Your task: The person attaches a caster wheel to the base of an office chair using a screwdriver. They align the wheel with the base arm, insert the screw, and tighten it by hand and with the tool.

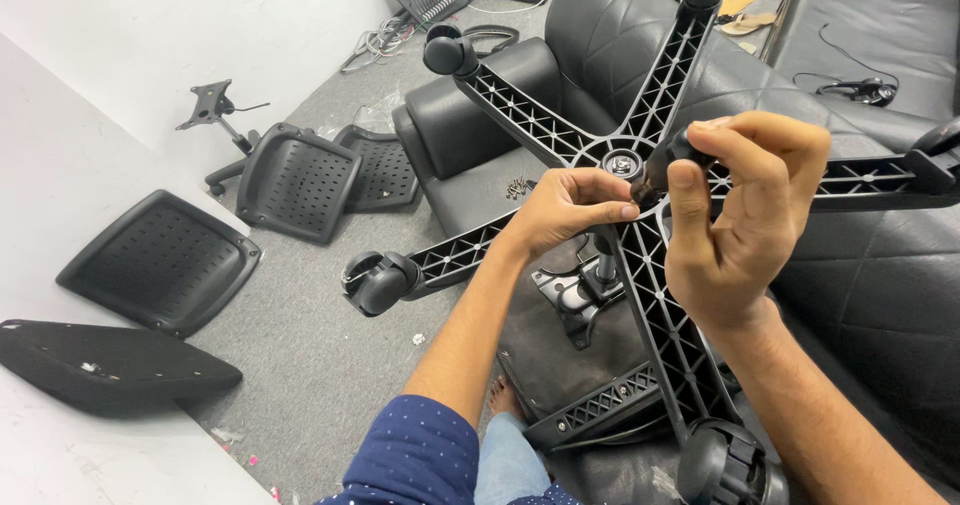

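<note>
An upturned five-arm chair base of black ribbed plastic stands over a black leather sofa, its castors pointing outward. At the base's centre hub, the person's left hand is closed in a pinch beside the hub, fingertips meeting a small dark tool that the right hand grips from just right of the hub. The base looks stiff and fairly heavy, likely best held by its ribbed arms near the hub, since the castors would probably swivel under the fingers. Left of the base, perforated black seat panels lie on the grey carpet, leaving open floor between them and the nearest castor; the sofa crowds the base's far side.
</note>
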